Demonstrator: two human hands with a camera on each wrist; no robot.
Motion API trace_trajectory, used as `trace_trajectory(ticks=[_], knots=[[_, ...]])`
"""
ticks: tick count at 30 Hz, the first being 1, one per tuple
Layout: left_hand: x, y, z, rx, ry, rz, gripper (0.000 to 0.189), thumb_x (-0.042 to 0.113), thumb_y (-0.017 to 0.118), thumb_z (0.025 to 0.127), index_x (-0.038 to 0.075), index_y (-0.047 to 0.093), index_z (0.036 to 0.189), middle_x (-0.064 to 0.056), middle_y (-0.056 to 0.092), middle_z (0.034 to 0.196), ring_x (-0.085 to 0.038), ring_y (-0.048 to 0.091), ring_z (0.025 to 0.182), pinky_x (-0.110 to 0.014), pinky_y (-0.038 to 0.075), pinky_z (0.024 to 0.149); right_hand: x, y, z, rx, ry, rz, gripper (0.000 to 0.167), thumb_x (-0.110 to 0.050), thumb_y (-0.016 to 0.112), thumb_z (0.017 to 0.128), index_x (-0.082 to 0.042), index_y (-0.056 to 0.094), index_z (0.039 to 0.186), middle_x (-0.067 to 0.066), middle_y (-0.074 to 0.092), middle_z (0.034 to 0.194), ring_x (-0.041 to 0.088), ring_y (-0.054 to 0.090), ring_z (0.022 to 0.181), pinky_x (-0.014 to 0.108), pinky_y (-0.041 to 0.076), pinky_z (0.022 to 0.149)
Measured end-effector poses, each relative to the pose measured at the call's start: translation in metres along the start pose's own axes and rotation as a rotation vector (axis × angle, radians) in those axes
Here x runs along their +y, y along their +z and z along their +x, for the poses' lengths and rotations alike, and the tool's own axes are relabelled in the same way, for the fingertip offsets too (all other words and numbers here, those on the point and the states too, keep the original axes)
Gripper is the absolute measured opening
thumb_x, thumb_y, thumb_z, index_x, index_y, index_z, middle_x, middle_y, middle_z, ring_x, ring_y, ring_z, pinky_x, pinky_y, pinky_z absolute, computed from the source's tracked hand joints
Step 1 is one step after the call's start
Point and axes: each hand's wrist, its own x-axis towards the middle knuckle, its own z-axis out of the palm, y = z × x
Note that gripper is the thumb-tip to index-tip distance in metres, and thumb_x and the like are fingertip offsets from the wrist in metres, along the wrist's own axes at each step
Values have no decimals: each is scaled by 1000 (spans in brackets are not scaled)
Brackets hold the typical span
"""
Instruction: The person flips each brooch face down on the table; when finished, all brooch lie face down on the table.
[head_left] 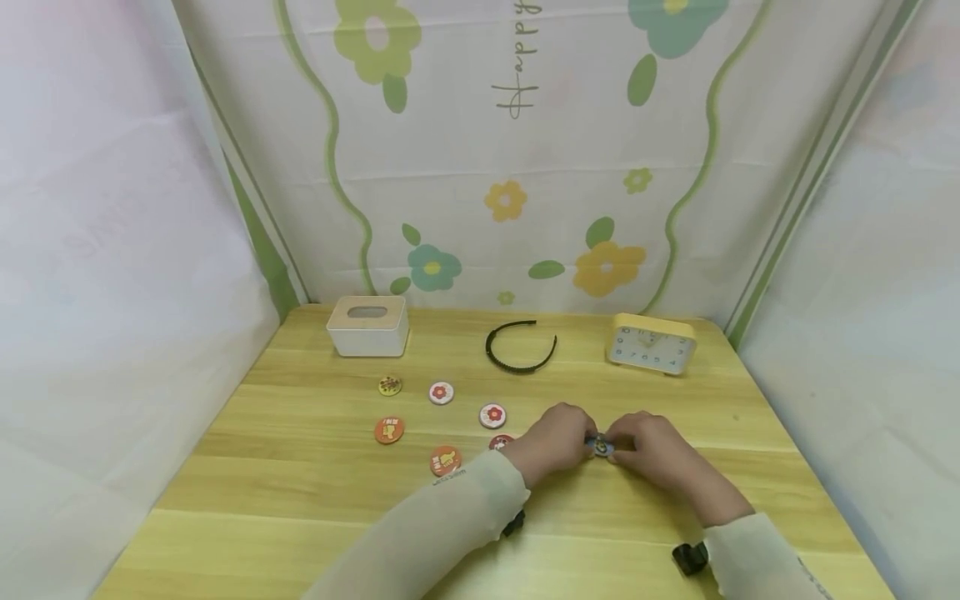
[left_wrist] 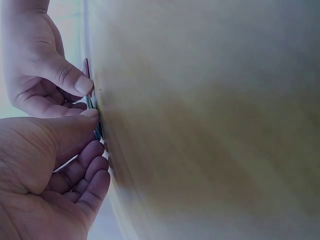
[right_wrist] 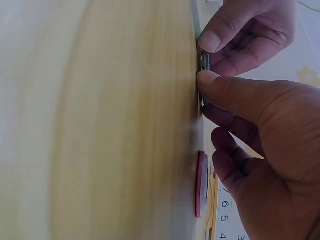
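A small round blue-grey badge [head_left: 600,446] lies low over the wooden table between my two hands. From its left side, my left hand [head_left: 557,440] pinches the edge with thumb and fingers. My right hand [head_left: 660,450] grips the opposite edge, its thumb [right_wrist: 215,80] on the near face. Seen edge-on in the right wrist view, the badge [right_wrist: 205,62] shows as a thin dark strip, mostly hidden by fingertips. A dark red badge [head_left: 500,442] is partly covered by my left wrist. Another red-rimmed badge [right_wrist: 201,185] sits beyond my right hand in that wrist view.
Left of my hands lie orange badges [head_left: 389,430], white badges with red flowers [head_left: 492,415] and a yellow badge [head_left: 390,385]. Along the back stand a tissue box [head_left: 369,333], a black headband [head_left: 517,368] and a yellow clock [head_left: 652,343]. Fabric walls enclose the table.
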Motion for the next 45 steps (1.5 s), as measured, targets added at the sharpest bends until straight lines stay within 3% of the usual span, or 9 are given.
trace_trajectory(ticks=[4, 8, 11, 14, 19, 24, 31, 36, 45], knots=[[0, -3, -1, -5, 25, 9, 8, 27, 82, 100, 23, 87, 95, 15, 70, 81, -4, 56, 76, -20, 44, 71, 1, -1, -2, 7, -34, -18, 14, -16, 85, 96, -22, 84, 109, -9, 79, 112, 24, 70, 112, 54, 57, 99], [-2, -6, -3, -3, 32, -15, 13, 27, 76, 105, 26, 88, 101, 16, 79, 94, 0, 64, 82, -17, 50, 76, 3, -2, -3, 30, -63, -53, 14, -19, 80, 100, -23, 86, 112, -11, 81, 112, 22, 70, 111, 54, 56, 100], [-3, -8, -3, 26, 41, -12, 18, 27, 72, 108, 29, 89, 103, 17, 81, 101, 3, 67, 87, -17, 52, 81, 6, -3, -4, 48, -58, -67, 16, -20, 76, 103, -25, 87, 115, -11, 81, 111, 21, 71, 108, 55, 57, 99], [-2, -10, -4, 55, 45, 13, 20, 27, 70, 109, 30, 88, 102, 17, 81, 98, 3, 65, 83, -17, 51, 78, 8, -3, -4, 63, -46, -66, 17, -20, 75, 104, -24, 87, 116, -10, 80, 107, 18, 72, 103, 51, 58, 95], [2, -12, -4, 83, -6, -6, 21, 24, 70, 109, 26, 88, 98, 16, 78, 89, -1, 58, 74, -17, 47, 71, 6, 0, -1, 65, 12, -26, 19, -19, 77, 103, -22, 84, 121, -6, 80, 108, 18, 72, 102, 45, 59, 88], [4, -11, 0, 90, -73, -74, 22, 23, 71, 108, 22, 86, 92, 14, 72, 81, -4, 55, 70, -19, 45, 66, 3, 3, 4, 45, 100, 52, 27, -14, 85, 95, -22, 74, 119, -3, 76, 111, 23, 71, 108, 49, 58, 91], [6, -5, 4, 82, -163, -119, 10, 27, 73, 106, 20, 81, 109, 10, 77, 95, -4, 60, 79, -19, 49, 71, 2, 7, 5, 22, 89, 38, 29, -10, 87, 92, -23, 71, 112, -5, 73, 105, 18, 68, 104, 49, 57, 93], [5, -2, 4, 91, -122, -65, 8, 23, 75, 105, 21, 80, 111, 11, 78, 97, -2, 64, 83, -19, 52, 75, -2, 5, 5, 18, 96, 39, 26, -10, 85, 94, -21, 74, 114, -5, 74, 107, 18, 69, 106, 49, 57, 94], [3, -3, 3, 58, -85, -83, 9, 18, 82, 98, 20, 81, 107, 13, 72, 87, -2, 59, 79, -18, 49, 73, 3, 4, 5, 27, 89, 37, 25, -12, 88, 92, -18, 80, 115, 0, 78, 118, 29, 71, 118, 55, 57, 101]])
